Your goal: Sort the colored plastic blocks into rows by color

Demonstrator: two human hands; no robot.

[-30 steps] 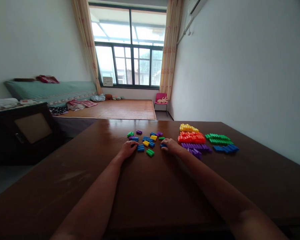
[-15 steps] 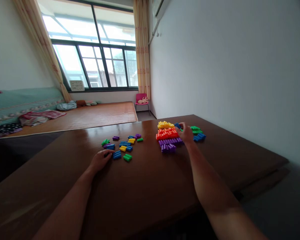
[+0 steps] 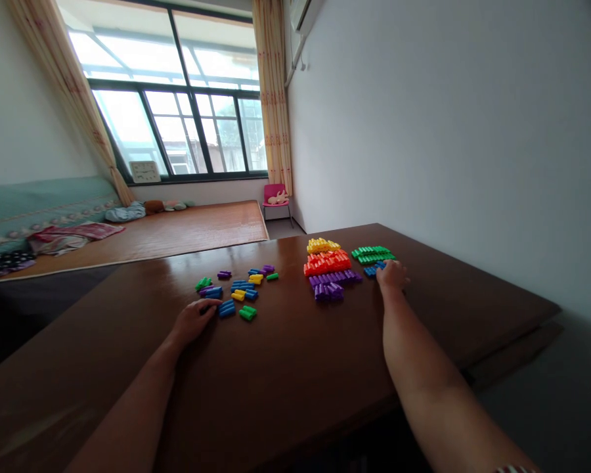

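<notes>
Left hand (image 3: 196,320) is just lying on the dark surface (image 3: 295,358), grip loose and half open, fingertips right by a blue clump (image 3: 227,309). Touching? Can't tell. Right hand (image 3: 393,276) is over the blue row (image 3: 371,270), near the green rows (image 3: 373,253), fingers bent down. It covers one end, so no clue if that grip's closed on a piece. Both forearms run out of view.

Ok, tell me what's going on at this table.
A person's right hand is at a ribbed blue plastic-looking row, partly covering it; I can't tell whether it grips a piece. The left hand rests on the dark brown table beside a ribbed blue block in a loose multicoloured scatter. Between the hands, ribbed yellow pieces, orange-red pieces and purple pieces lie grouped by colour; green pieces lie just beyond the blue row.
</notes>
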